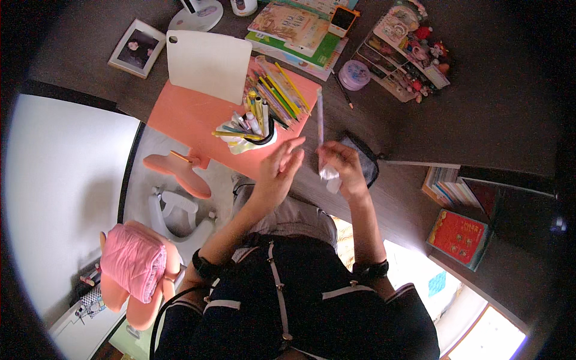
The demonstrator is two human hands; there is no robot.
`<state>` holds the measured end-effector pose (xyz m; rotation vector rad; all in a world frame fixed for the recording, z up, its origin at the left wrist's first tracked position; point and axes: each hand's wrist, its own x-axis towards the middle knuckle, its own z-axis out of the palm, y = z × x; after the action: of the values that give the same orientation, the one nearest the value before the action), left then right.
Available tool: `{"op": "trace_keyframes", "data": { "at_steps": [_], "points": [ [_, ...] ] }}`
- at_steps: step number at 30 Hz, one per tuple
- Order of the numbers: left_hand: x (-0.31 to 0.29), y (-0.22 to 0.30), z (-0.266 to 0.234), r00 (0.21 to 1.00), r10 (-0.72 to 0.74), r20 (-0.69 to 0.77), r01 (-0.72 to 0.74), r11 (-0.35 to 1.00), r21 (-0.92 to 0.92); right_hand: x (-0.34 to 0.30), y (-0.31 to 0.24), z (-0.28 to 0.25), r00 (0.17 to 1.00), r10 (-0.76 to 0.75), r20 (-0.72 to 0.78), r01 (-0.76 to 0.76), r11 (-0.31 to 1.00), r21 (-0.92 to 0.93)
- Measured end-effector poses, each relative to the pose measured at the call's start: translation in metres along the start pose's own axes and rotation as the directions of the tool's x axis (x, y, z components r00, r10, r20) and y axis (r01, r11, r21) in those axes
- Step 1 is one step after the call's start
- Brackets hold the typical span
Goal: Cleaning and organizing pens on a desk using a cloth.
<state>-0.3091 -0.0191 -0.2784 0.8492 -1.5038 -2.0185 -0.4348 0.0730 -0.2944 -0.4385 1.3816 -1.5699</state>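
It's a home study corner — framed photo [138, 49], stacked books [294, 29], pen cup [239, 144] and trinkets [427, 55] show it.

The person [246, 330] wears a dark top [336, 318] (pale trim [279, 288] lines its front), black arm bands [371, 270] and greyish bottoms [294, 223].

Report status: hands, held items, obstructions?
Left hand open, near pencil cup. Right hand gripping pale pen or pencil, white wad. Dark pouch close by right hand.

Two hands [279, 163], one pen cup [239, 144], one photo frame [137, 48].
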Motion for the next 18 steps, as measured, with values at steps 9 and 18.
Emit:
{"op": "trace_keyframes", "data": {
  "at_steps": [9,18],
  "points": [
    [-0.003,-0.01,-0.012,0.968,-0.244,0.06,0.251,0.949,-0.191,-0.034,0.006,0.009,0.998,0.01,-0.069,-0.018,0.993,-0.117],
    [-0.008,0.007,-0.016,0.905,-0.317,0.283,0.374,0.91,-0.179,-0.024,-0.007,-0.001,0.989,0.086,-0.119,-0.05,0.961,0.274]
  ]
}}
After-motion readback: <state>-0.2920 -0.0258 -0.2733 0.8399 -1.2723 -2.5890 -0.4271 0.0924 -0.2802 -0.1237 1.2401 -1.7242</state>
